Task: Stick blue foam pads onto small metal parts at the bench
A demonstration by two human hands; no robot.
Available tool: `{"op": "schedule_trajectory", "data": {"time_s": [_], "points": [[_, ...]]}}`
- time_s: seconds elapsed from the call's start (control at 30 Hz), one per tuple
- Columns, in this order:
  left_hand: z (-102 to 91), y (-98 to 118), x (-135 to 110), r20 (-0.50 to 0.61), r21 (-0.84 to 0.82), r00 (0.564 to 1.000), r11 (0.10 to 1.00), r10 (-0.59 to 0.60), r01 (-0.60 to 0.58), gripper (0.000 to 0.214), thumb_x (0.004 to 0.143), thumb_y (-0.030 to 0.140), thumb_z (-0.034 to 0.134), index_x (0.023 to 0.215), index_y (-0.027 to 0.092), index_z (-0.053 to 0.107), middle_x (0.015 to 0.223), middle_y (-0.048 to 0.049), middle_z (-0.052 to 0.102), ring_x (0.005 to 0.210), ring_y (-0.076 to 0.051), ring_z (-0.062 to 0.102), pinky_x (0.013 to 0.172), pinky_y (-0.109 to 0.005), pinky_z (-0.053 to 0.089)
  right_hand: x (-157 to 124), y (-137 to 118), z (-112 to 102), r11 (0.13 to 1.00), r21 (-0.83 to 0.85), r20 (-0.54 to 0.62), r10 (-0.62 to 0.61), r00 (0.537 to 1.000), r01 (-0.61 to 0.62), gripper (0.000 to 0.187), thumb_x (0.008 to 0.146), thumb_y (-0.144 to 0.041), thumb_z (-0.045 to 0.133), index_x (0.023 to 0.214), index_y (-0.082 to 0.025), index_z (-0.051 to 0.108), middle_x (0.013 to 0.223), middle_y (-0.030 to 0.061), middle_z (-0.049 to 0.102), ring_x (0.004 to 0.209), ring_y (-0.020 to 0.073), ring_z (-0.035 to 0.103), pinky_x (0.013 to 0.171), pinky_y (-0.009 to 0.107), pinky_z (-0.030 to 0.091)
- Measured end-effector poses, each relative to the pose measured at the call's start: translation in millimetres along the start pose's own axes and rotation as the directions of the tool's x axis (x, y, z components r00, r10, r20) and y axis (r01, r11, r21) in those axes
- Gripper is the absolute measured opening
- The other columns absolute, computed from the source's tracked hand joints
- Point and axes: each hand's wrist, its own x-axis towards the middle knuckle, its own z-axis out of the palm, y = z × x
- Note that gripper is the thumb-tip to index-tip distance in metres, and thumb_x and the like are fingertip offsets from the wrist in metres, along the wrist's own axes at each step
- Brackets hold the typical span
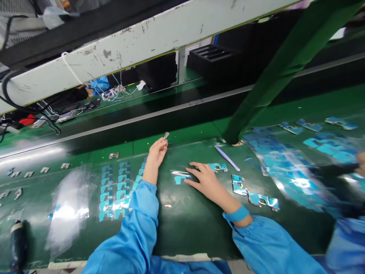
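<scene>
My left hand (pixel 156 151) is stretched forward over the green work mat (pixel 185 217), pinching a small silvery metal part (pixel 165 135) at its fingertips. My right hand (pixel 205 182) lies flat with spread fingers, its fingertips pressing a small blue circuit piece on clear film (pixel 179 177). Another blue circuit piece (pixel 218 167) lies just beyond that hand. Both arms wear blue sleeves, and a blue band wraps the right wrist.
Rows of blue circuit pieces (pixel 118 190) lie left of my arm. Small metal parts (pixel 34 172) line the far left. Tweezers (pixel 227 158), more boards (pixel 256 196), shiny film sheets (pixel 288 167), a green post (pixel 273 76), and another person's blue sleeve (pixel 346 243) are on the right.
</scene>
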Motion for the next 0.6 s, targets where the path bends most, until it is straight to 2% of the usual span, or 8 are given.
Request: {"op": "schedule_trajectory", "data": {"time_s": [0.1, 0.17, 0.33, 0.47, 0.6], "points": [[25.8, -19, -2, 0.101, -0.067, 0.991, 0.994, -0.084, 0.091, 0.033, 0.076, 0.012, 0.074, 0.107, 0.012, 0.065, 0.094, -0.0086, 0.071, 0.076, -0.011, 0.067, 0.067, -0.018, 0.053, -1, 10, 3, 0.995, 0.099, -0.005, 0.003, 1.0, -0.003, 0.024, 0.094, -0.04, 0.062, 0.106, -0.021, 0.07, 0.12, 0.0116, 0.06, 0.112, 0.0297, 0.056, 0.098, 0.049, 0.047], [35.7, -27, 1, 0.169, -0.066, 0.976, 0.986, -0.138, 0.151, 0.034, 0.074, 0.011, 0.076, 0.106, 0.011, 0.067, 0.091, -0.008, 0.071, 0.073, -0.011, 0.067, 0.066, -0.019, 0.054, -3, 13, 1, 0.987, 0.158, 0.002, 0.029, 1.0, -0.028, 0.023, 0.093, -0.04, 0.063, 0.107, -0.022, 0.067, 0.118, 0.0105, 0.061, 0.112, 0.0281, 0.056, 0.099, 0.047, 0.047], [41.1, -32, 13, 0.295, -0.005, 0.92, 0.963, -0.258, 0.271, 0.039, 0.071, 0.009, 0.081, 0.107, 0.009, 0.067, 0.091, -0.0088, 0.072, 0.074, -0.013, 0.068, 0.076, -0.026, 0.058, 3, 12, -8, 0.956, 0.26, -0.008, 0.143, 0.99, -0.136, 0.029, 0.096, -0.041, 0.06, 0.117, -0.022, 0.061, 0.116, 0.0092, 0.061, 0.11, 0.0237, 0.059, 0.095, 0.038, 0.051], [40.4, -36, 16, 0.37, 0.045, 0.89, 0.962, -0.267, 0.27, 0.046, 0.067, 0.015, 0.086, 0.108, 0.01, 0.067, 0.09, -0.0074, 0.071, 0.075, -0.014, 0.068, 0.079, -0.029, 0.057, 9, 11, -11, 0.955, 0.247, 0.005, 0.166, 0.986, -0.162, 0.029, 0.098, -0.043, 0.056, 0.115, -0.022, 0.064, 0.111, 0.0098, 0.061, 0.105, 0.0244, 0.061, 0.09, 0.038, 0.053], [44.0, -40, 14, 0.427, 0.117, 0.869, 0.968, -0.249, 0.22, 0.048, 0.066, 0.022, 0.087, 0.108, 0.01, 0.066, 0.083, -0.0048, 0.07, 0.071, -0.012, 0.066, 0.074, -0.027, 0.055, 10, 7, -16, 0.966, 0.248, -0.078, 0.089, 0.993, -0.067, 0.02, 0.098, -0.034, 0.059, 0.109, -0.02, 0.067, 0.108, 0.0117, 0.061, 0.102, 0.0256, 0.062, 0.085, 0.041, 0.055]]}}
